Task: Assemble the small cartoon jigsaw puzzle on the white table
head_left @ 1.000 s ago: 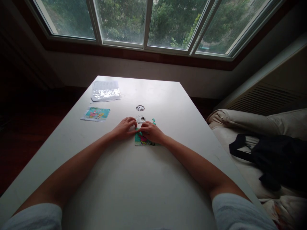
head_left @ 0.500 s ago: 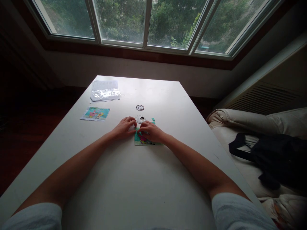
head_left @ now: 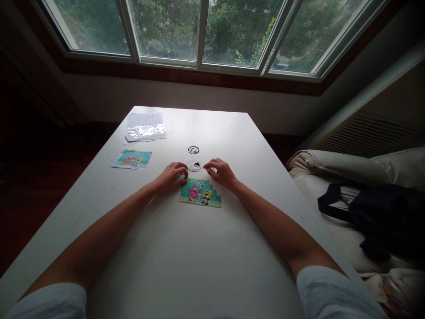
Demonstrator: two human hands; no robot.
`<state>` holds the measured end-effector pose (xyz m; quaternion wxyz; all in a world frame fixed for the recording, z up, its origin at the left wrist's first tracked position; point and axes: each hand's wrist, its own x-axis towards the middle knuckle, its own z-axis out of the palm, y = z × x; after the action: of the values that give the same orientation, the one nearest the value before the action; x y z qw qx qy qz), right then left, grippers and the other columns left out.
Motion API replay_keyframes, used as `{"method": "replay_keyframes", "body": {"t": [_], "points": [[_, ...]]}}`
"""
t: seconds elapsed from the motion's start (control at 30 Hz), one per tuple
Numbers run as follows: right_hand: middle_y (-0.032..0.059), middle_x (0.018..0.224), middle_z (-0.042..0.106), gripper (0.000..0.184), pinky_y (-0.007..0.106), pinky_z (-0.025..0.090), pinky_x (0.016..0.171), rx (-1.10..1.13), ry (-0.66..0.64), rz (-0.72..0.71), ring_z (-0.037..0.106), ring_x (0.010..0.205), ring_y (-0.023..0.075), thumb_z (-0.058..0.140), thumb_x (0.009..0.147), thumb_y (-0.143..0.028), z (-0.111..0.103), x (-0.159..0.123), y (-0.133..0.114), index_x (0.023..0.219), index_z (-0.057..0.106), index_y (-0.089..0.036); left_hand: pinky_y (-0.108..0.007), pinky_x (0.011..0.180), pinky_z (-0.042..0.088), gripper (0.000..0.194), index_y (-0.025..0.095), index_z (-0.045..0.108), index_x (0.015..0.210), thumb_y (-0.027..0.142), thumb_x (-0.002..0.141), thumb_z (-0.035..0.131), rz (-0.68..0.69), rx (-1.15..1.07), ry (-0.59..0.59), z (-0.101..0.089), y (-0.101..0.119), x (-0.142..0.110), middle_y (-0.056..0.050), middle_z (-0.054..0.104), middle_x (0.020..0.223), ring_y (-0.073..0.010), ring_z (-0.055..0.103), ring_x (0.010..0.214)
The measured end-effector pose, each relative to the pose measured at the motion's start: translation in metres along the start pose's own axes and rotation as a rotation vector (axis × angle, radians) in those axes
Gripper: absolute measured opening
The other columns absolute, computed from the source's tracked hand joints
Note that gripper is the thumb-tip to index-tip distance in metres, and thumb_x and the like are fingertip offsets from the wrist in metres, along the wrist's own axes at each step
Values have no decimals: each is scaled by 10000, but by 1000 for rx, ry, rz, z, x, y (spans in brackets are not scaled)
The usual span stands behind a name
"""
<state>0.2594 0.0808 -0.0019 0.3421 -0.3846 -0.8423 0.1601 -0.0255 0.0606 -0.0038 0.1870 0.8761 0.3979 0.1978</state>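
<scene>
A small jigsaw puzzle (head_left: 199,192) with cartoon characters on a teal ground lies flat on the white table, its upper right edge stepped where pieces are absent. My left hand (head_left: 171,176) is curled about the puzzle's upper left corner, with the thumb over it. Past the upper right edge, my right hand (head_left: 222,173) hovers low with thumb and forefinger slightly apart. Teal loose puzzle pieces (head_left: 214,170) show partly beneath it; the rest are hidden. Between the hands and farther off lies a pale round disc (head_left: 194,165).
Another round disc (head_left: 193,150) lies farther back on the table (head_left: 186,266). At left are a printed picture (head_left: 134,159) of the same scene and papers with a clear plastic sleeve (head_left: 146,127). Dark clothing (head_left: 381,221) rests on a cream sofa (head_left: 332,170) at right.
My right hand has lifted off the puzzle and moved up and right to the loose pieces. The puzzle has shifted slightly left and nearer to me. My left hand stays nearly in place.
</scene>
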Motion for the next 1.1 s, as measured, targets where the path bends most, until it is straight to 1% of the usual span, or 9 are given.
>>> {"method": "replay_keyframes", "body": {"t": [0.03, 0.1, 0.17, 0.27, 0.33, 0.43, 0.6, 0.77, 1.1], "points": [[62, 926, 704, 191, 357, 488, 796, -14, 18, 44, 598, 881, 209, 585, 913, -173, -4, 1, 9, 978, 756, -224, -502, 1129, 377, 181, 275, 664, 1024, 397, 900, 615, -7, -4, -3, -1, -2, 0, -56, 560, 1334, -289, 483, 1275], [58, 905, 692, 212, 348, 487, 765, -17, -6, 90, 587, 844, 201, 584, 879, -136, -12, 3, 25, 958, 761, -222, -506, 1130, 380, 185, 275, 671, 1021, 400, 896, 617, -22, -17, -5, -2, -5, -1, -57, 557, 1346, -295, 471, 1292], [60, 928, 681, 227, 346, 489, 770, -27, -87, 78, 578, 886, 210, 599, 856, -126, -18, 3, 37, 967, 765, -233, -499, 1130, 384, 181, 273, 677, 1018, 389, 900, 604, -25, -29, -5, -3, -7, -1, -58, 557, 1350, -294, 465, 1302], [70, 958, 662, 232, 352, 491, 796, -52, -166, 42, 561, 924, 218, 639, 840, -133, -22, 1, 45, 995, 770, -244, -485, 1133, 385, 175, 270, 682, 1019, 358, 909, 580, -15, -42, -8, -3, -9, -2, -59, 560, 1349, -285, 467, 1303], [75, 970, 652, 235, 351, 491, 805, -57, -188, 30, 556, 925, 216, 652, 842, -140, -22, 0, 47, 1015, 770, -247, -482, 1134, 386, 173, 268, 685, 1016, 346, 903, 580, -12, -47, -5, -3, -9, -2, -59, 564, 1346, -284, 470, 1300], [74, 962, 645, 233, 351, 494, 808, -56, -187, 29, 559, 921, 215, 658, 850, -157, -21, 0, 48, 1039, 763, -244, -488, 1140, 381, 179, 267, 688, 1019, 342, 891, 587, -10, -52, -7, -4, -8, -2, -63, 562, 1355, -287, 461, 1312], [71, 944, 642, 244, 371, 494, 836, -88, -138, 40, 560, 934, 225, 666, 855, -187, -19, -1, 51, 1081, 748, -235, -499, 1150, 373, 201, 273, 693, 1035, 371, 879, 611, -11, -59, -37, -7, -9, -3, -64, 547, 1381, -295, 437, 1341], [71, 959, 628, 272, 374, 488, 853, -126, -106, 49, 550, 954, 232, 665, 868, -214, -17, -3, 54, 1130, 733, -245, -493, 1150, 376, 204, 281, 696, 1040, 395, 893, 614, -1, -67, -42, -7, -11, -3, -63, 546, 1382, -293, 441, 1342], [66, 947, 614, 237, 375, 475, 861, -154, -98, 47, 542, 941, 229, 668, 872, -209, -16, -3, 54, 1091, 748, -248, -491, 1145, 387, 200, 268, 698, 986, 429, 894, 625, 5, -102, -46, -9, -13, -3, -65, 555, 1379, -289, 464, 1331]]}}
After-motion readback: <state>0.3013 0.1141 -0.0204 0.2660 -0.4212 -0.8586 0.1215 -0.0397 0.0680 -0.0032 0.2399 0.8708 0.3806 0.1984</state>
